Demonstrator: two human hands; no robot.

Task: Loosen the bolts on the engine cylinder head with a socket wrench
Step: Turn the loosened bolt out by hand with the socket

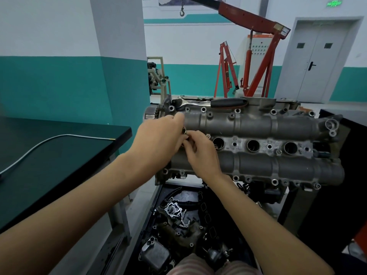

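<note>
At the left end of the cylinder head [258, 124], both hands meet over the centre valley. Left hand [158, 139] has fingers curled around a small dark, brass-rimmed piece [184, 130], likely a socket or bolt, too small to tell. Right hand [200, 153] pinches at the same spot just beside it; what its fingertips hold is hidden, so a clamp on that piece is a guess.

Socket wrench [212, 103] lies unheld along the far edge of the head, black handle to the right, ratchet end to the left. Bolt holes run along the near and far flanges; three open plug wells sit right of the hands.

Step in hand (judged): fitting or seating a small part by fingers before wrenching. To do it well: seat the socket square and fully down on the bolt head, then fetch the wrench from the far edge, steady the ratchet head with one hand and pull the handle smoothly with the other; a tilted socket could slip and round the bolt.

Writing: green sign [334, 3] at top far right, characters not readable. Label on the red engine crane [256, 18], too small to read. Marks cast on the head between wells, illegible.

Loose engine parts lie in the tray [151, 205] below.
</note>
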